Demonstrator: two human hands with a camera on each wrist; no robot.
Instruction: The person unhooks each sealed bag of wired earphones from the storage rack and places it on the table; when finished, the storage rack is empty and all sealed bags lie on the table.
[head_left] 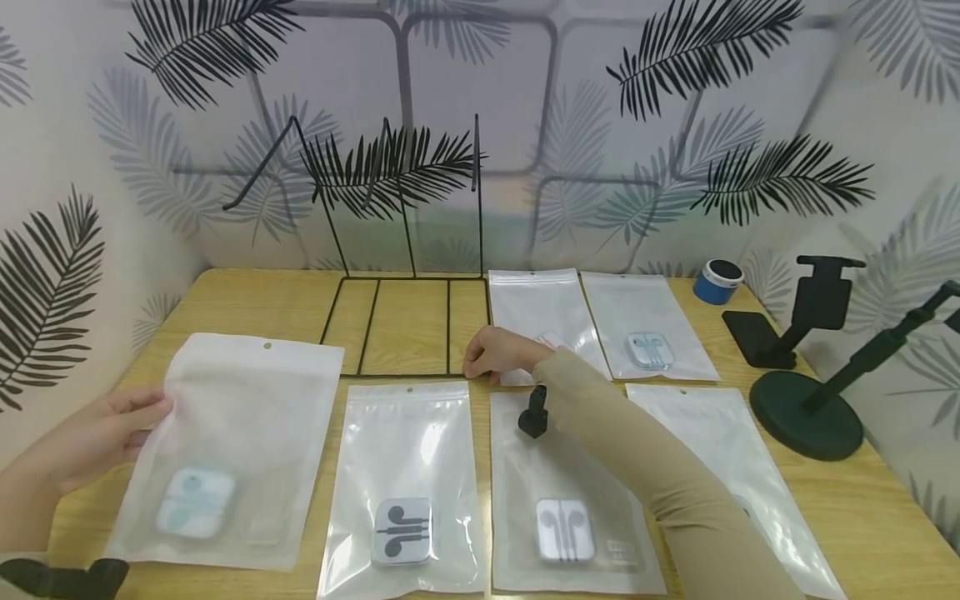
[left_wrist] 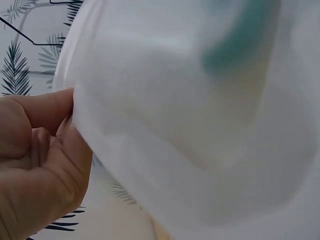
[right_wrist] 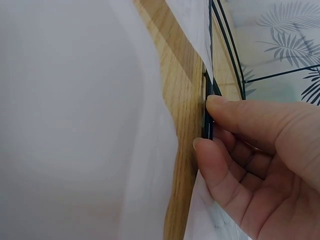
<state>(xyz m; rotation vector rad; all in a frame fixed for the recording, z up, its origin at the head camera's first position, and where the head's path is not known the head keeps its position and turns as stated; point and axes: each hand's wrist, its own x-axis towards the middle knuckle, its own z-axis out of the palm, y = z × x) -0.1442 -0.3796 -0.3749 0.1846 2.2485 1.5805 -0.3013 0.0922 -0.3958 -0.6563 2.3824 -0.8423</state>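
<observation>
My left hand pinches the left edge of a frosted zip bag, whose upper part is lifted and tilted off the table. Inside it lies a pale square earphone case, blurred by the plastic. In the left wrist view, thumb and fingers hold the bag's edge. My right hand is at the front right corner of a black wire rack. Seen from the right wrist, the thumb and a finger pinch the rack's thin black rail, beside a strip of wooden table.
Two bags with earphones, a left one and a right one, lie in front of the rack. Another bag is partly under my right sleeve; more lie behind. At right stand a blue round container, a phone stand and a round-based stand.
</observation>
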